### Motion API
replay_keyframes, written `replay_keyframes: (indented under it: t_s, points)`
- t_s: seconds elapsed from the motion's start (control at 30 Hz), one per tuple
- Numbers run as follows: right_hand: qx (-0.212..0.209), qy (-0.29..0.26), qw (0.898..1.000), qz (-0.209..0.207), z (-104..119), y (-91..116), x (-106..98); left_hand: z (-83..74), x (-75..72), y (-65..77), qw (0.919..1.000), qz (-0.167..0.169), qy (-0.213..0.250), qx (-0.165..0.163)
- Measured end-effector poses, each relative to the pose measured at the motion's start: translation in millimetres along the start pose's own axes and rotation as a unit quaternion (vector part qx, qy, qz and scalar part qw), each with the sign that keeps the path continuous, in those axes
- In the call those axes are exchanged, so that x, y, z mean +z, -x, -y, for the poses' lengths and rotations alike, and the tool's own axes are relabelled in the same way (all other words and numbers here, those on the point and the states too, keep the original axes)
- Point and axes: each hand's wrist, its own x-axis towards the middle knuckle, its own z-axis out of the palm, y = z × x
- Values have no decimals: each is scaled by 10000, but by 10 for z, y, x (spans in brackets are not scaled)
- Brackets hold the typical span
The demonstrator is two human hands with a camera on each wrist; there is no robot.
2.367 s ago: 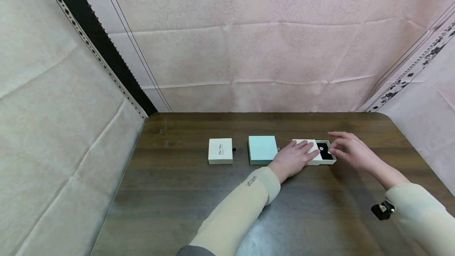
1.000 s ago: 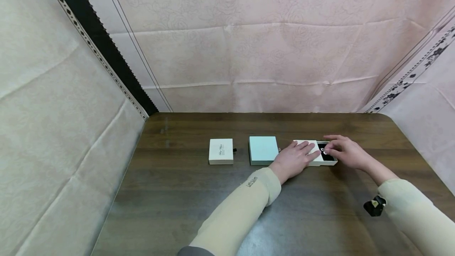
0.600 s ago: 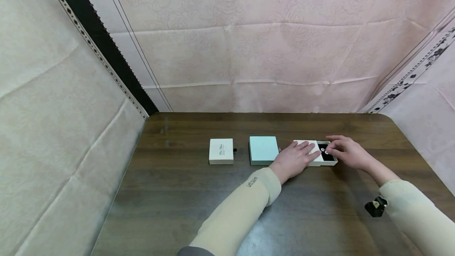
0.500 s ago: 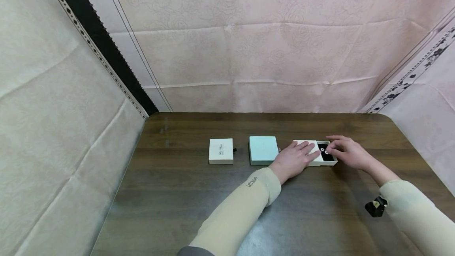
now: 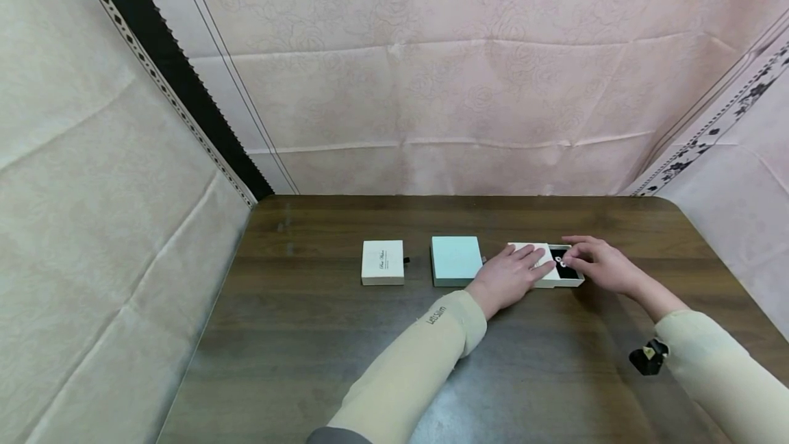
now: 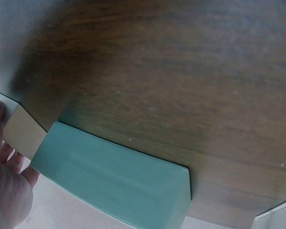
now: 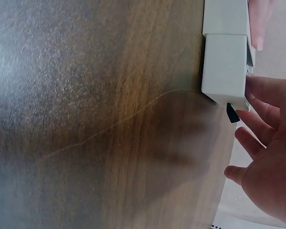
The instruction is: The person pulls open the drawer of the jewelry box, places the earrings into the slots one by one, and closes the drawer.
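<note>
A white jewellery box [image 5: 545,284] lies on the table with its tray [image 5: 570,281] slid out to the right. On the tray's black insert [image 5: 570,272] sits a small shiny earring [image 5: 558,260]. My left hand [image 5: 507,279] rests on the box sleeve, fingers spread and fairly straight. Over the tray, my right hand [image 5: 607,267] pinches a second small shiny earring [image 5: 564,264] between thumb and forefinger, beside the first one. The right wrist view shows the tray's outer side [image 7: 224,64] and a black pull tab [image 7: 232,113] near my fingers; the fingertips are partly hidden there.
A teal box [image 5: 456,259] stands just left of the white jewellery box, close to my left hand. Farther left is another white box [image 5: 383,262] with a black tab. Patterned cloth [image 5: 431,101] hangs behind the brown wooden table [image 5: 296,334].
My right hand has come left from the tray's right end to over the insert, bringing the earring beside the other. Since half a second ago it shifts only slightly. The left hand stays put.
</note>
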Motion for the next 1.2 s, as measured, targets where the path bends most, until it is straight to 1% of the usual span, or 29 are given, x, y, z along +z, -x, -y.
replay_keyframes:
  t_s: [0.57, 0.67, 0.73, 0.8, 0.87, 0.9, 0.97, 1.03, 1.07, 1.1, 1.2]
  points:
    - [-68, 35, 9999, 88, -22, 18, -13, 1, 0, -10, 10000, 50, -27, -1]
    - [-113, -25, 9999, 13, -47, 14, 4, 2, 0, -11, 10000, 52, -8, -6]
    - [-231, 8, 9996, -183, -99, 9, 36, 2, 0, -12, 10000, 62, 13, -9]
    - [-321, -53, 9991, -274, -128, 0, 54, 2, -1, -11, 10000, 73, 15, -12]
    - [-360, 59, 9987, -347, -197, -10, 79, 1, -2, -10, 10000, 74, 8, -14]
    - [-332, 70, 9989, -332, -189, -13, 79, 1, -2, -9, 10000, 72, -1, -12]
    - [-221, -18, 9996, -153, -131, -16, 57, 1, -4, -8, 10000, 77, -2, -17]
    - [-112, 10, 9999, -64, -83, -12, 46, -3, -8, -5, 10000, 92, 13, -25]
    - [-69, -62, 10000, -6, -42, -9, 33, -4, -10, -4, 9999, 106, 23, -27]
    - [-50, -106, 9999, 19, -4, -3, 27, -5, -11, -2, 9999, 116, 31, -30]
    - [-134, -166, 9998, -45, -38, 5, 39, -5, -16, 4, 9999, 145, 34, -42]
